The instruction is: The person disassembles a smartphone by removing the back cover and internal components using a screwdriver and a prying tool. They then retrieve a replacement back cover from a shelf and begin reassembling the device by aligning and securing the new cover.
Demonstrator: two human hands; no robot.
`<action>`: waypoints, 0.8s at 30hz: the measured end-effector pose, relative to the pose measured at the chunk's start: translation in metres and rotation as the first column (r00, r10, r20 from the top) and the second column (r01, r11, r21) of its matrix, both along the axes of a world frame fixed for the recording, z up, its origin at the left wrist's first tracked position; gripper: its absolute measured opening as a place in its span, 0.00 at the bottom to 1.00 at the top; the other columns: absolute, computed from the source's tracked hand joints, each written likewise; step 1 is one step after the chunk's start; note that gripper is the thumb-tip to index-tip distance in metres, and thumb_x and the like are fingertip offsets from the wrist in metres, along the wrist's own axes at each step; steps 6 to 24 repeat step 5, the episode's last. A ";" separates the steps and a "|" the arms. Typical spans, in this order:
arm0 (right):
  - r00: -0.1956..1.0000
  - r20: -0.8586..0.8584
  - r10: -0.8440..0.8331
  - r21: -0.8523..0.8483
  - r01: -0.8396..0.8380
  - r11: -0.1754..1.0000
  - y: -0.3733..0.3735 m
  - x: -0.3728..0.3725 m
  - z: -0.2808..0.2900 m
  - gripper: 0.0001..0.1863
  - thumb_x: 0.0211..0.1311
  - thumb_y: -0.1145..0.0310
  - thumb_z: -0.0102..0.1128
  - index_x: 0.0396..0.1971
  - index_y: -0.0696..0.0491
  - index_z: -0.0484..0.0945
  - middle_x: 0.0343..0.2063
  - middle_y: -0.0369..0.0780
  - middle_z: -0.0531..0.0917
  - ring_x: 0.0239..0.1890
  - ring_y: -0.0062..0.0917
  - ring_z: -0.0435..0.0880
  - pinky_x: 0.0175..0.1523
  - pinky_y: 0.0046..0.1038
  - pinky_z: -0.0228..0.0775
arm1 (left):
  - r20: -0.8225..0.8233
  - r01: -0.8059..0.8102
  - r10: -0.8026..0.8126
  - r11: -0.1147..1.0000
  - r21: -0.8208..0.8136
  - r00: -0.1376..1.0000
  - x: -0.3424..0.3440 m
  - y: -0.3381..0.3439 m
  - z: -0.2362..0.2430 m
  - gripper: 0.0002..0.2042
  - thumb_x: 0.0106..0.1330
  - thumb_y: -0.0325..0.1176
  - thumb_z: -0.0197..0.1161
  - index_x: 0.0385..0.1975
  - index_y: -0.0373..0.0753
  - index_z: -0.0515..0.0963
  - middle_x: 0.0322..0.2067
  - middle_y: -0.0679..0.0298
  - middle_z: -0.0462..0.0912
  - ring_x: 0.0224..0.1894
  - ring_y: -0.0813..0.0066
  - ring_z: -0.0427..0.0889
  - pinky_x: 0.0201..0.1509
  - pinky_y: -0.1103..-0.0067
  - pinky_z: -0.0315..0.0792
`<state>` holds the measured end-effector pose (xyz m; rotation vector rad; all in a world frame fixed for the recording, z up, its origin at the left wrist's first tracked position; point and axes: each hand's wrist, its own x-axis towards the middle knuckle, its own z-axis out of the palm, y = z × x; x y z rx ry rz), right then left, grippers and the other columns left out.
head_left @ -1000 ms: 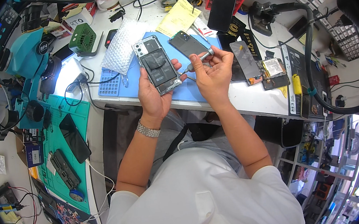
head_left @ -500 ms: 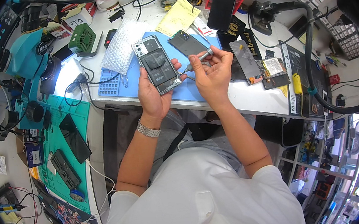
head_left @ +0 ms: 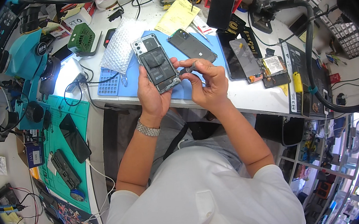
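My left hand (head_left: pixel 152 91) holds a smartphone (head_left: pixel 156 61) with its back cover off, tilted and bottom end toward me; its battery and inner parts show. The fingers wrap its right edge from below. Close to the phone's lower right edge, my right hand (head_left: pixel 209 84) pinches a dark grey screwdriver (head_left: pixel 188 69), mostly hidden by the fingers. I cannot tell whether its tip touches the phone. Behind the right hand, a dark phone back cover (head_left: pixel 192 45) with camera openings lies on the blue mat (head_left: pixel 182 93).
Bubble wrap (head_left: pixel 121 46) lies left of the phone, and a yellow paper (head_left: pixel 177 16) behind. To the right are a dark phone screen (head_left: pixel 243 55) and an opened phone (head_left: pixel 275 71). A green mat (head_left: pixel 69 123) at the left carries another phone (head_left: pixel 74 138). A black hose (head_left: pixel 311 54) arcs at the right.
My right hand has moved left and slightly down, its fingers now at the phone's lower edge, and covers more of the screwdriver. The back cover shows more fully. My left hand stays nearly still.
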<state>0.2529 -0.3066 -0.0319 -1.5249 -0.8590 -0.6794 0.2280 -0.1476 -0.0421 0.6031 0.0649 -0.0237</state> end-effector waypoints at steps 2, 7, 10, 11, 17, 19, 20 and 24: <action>0.999 0.017 -0.040 -0.025 0.040 0.999 0.000 -0.004 0.006 0.28 0.61 0.90 0.67 0.57 0.54 0.69 0.43 0.48 0.88 0.48 0.39 0.92 0.48 0.29 0.86 | -0.006 -0.004 0.003 1.000 -0.016 1.000 0.000 0.000 -0.001 0.32 0.85 0.55 0.28 0.71 0.36 0.67 0.63 0.45 0.79 0.65 0.53 0.80 0.69 0.59 0.75; 0.985 0.088 -0.151 -0.080 0.158 0.984 -0.002 -0.007 0.012 0.30 0.60 0.89 0.69 0.58 0.53 0.68 0.46 0.48 0.89 0.49 0.40 0.92 0.48 0.30 0.86 | 0.027 0.004 -0.004 1.000 -0.012 1.000 0.003 0.001 -0.007 0.32 0.86 0.56 0.29 0.70 0.35 0.67 0.60 0.47 0.81 0.63 0.53 0.82 0.67 0.58 0.78; 0.985 0.088 -0.151 -0.080 0.158 0.984 -0.002 -0.007 0.012 0.30 0.60 0.89 0.69 0.58 0.53 0.68 0.46 0.48 0.89 0.49 0.40 0.92 0.48 0.30 0.86 | 0.027 0.004 -0.004 1.000 -0.012 1.000 0.003 0.001 -0.007 0.32 0.86 0.56 0.29 0.70 0.35 0.67 0.60 0.47 0.81 0.63 0.53 0.82 0.67 0.58 0.78; 0.985 0.088 -0.151 -0.080 0.158 0.984 -0.002 -0.007 0.012 0.30 0.60 0.89 0.69 0.58 0.53 0.68 0.46 0.48 0.89 0.49 0.40 0.92 0.48 0.30 0.86 | 0.027 0.004 -0.004 1.000 -0.012 1.000 0.003 0.001 -0.007 0.32 0.86 0.56 0.29 0.70 0.35 0.67 0.60 0.47 0.81 0.63 0.53 0.82 0.67 0.58 0.78; 0.985 0.088 -0.151 -0.080 0.158 0.984 -0.002 -0.007 0.012 0.30 0.60 0.89 0.69 0.58 0.53 0.68 0.46 0.48 0.89 0.49 0.40 0.92 0.48 0.30 0.86 | 0.027 0.004 -0.004 1.000 -0.012 1.000 0.003 0.001 -0.007 0.32 0.86 0.56 0.29 0.70 0.35 0.67 0.60 0.47 0.81 0.63 0.53 0.82 0.67 0.58 0.78; 0.985 0.088 -0.151 -0.080 0.158 0.984 -0.002 -0.007 0.012 0.30 0.60 0.89 0.69 0.58 0.53 0.68 0.46 0.48 0.89 0.49 0.40 0.92 0.48 0.30 0.86 | 0.027 0.004 -0.004 1.000 -0.012 1.000 0.003 0.001 -0.007 0.32 0.86 0.56 0.29 0.70 0.35 0.67 0.60 0.47 0.81 0.63 0.53 0.82 0.67 0.58 0.78; 0.985 0.088 -0.151 -0.080 0.158 0.984 -0.002 -0.007 0.012 0.30 0.60 0.89 0.69 0.58 0.53 0.68 0.46 0.48 0.89 0.49 0.40 0.92 0.48 0.30 0.86 | 0.027 0.004 -0.004 1.000 -0.012 1.000 0.003 0.001 -0.007 0.32 0.86 0.56 0.29 0.70 0.35 0.67 0.60 0.47 0.81 0.63 0.53 0.82 0.67 0.58 0.78; 0.985 0.088 -0.151 -0.080 0.158 0.984 -0.002 -0.007 0.012 0.30 0.60 0.89 0.69 0.58 0.53 0.68 0.46 0.48 0.89 0.49 0.40 0.92 0.48 0.30 0.86 | 0.027 0.004 -0.004 1.000 -0.012 1.000 0.003 0.001 -0.007 0.32 0.86 0.56 0.29 0.70 0.35 0.67 0.60 0.47 0.81 0.63 0.53 0.82 0.67 0.58 0.78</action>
